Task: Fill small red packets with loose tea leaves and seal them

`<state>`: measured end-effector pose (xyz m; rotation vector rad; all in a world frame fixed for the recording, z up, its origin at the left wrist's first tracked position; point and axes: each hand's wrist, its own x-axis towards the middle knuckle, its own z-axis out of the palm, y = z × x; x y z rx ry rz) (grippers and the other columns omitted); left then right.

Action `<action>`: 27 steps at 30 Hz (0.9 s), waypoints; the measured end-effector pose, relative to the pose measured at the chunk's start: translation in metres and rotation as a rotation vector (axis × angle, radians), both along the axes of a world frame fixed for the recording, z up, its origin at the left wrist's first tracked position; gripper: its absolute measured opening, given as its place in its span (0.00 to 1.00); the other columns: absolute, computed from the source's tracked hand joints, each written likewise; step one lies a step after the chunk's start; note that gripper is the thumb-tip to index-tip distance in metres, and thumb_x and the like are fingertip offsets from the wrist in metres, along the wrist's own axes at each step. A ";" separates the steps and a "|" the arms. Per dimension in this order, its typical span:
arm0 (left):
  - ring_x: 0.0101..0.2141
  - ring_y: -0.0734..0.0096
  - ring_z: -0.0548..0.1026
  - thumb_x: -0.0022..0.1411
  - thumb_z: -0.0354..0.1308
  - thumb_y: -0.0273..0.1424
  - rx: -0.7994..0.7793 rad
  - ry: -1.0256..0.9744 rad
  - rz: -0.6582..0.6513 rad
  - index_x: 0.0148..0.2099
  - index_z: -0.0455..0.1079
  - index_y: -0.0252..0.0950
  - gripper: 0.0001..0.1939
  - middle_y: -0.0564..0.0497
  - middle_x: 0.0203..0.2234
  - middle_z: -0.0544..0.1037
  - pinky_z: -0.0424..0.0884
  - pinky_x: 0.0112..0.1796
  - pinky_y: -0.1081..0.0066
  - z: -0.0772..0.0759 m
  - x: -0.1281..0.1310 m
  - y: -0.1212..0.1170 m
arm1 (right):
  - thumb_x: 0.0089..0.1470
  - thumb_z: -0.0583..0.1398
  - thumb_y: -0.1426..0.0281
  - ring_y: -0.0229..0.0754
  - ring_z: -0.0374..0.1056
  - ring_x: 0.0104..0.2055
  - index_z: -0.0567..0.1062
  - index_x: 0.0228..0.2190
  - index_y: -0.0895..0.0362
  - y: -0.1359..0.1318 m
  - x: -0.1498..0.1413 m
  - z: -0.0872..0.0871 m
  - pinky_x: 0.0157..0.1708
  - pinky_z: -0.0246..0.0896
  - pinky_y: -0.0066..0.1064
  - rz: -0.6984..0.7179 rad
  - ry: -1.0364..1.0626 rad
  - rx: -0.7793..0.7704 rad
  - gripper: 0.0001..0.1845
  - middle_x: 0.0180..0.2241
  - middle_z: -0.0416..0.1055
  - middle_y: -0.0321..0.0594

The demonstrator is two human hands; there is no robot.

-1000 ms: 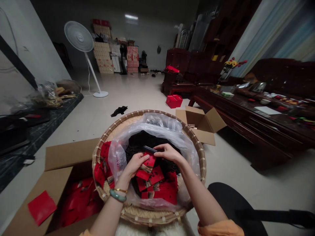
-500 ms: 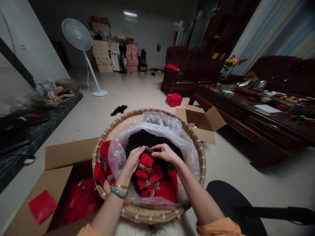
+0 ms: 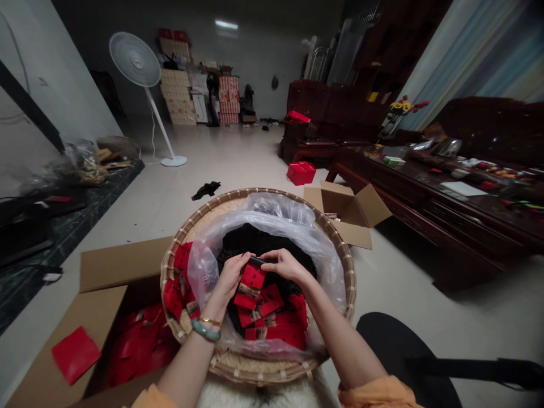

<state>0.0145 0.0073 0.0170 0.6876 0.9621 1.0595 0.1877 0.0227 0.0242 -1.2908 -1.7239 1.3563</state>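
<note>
Presently, left hand (image 3: 232,277) grips a red packet (image 3: 251,282); right hand (image 3: 287,265) pinches a black strip (image 3: 256,260) narrowly at its top. Both sit over a bamboo basket (image 3: 259,191), box (image 3: 102,272) at 8 o'clock.

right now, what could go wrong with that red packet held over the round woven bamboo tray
The red packet held by the left hand and right hand could slip into the loose black material. The thin clear plastic bag may sag off the tray rim, perhaps spilling it.
</note>
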 end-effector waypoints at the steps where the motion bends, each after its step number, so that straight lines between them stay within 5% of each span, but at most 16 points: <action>1: 0.22 0.75 0.73 0.42 0.67 0.40 -0.001 0.000 -0.004 0.33 0.74 0.31 0.19 0.50 0.23 0.78 0.67 0.26 0.76 -0.001 0.000 0.000 | 0.39 0.64 0.68 0.47 0.70 0.40 0.79 0.36 0.59 0.000 0.000 -0.001 0.43 0.61 0.35 -0.006 0.000 0.002 0.18 0.36 0.77 0.40; 27: 0.23 0.73 0.75 0.48 0.65 0.36 0.018 0.014 0.033 0.36 0.74 0.29 0.16 0.48 0.23 0.79 0.69 0.27 0.74 -0.002 -0.005 -0.021 | 0.41 0.63 0.69 0.34 0.63 0.25 0.78 0.37 0.61 -0.015 -0.005 0.004 0.24 0.55 0.24 0.066 -0.006 -0.039 0.18 0.28 0.74 0.37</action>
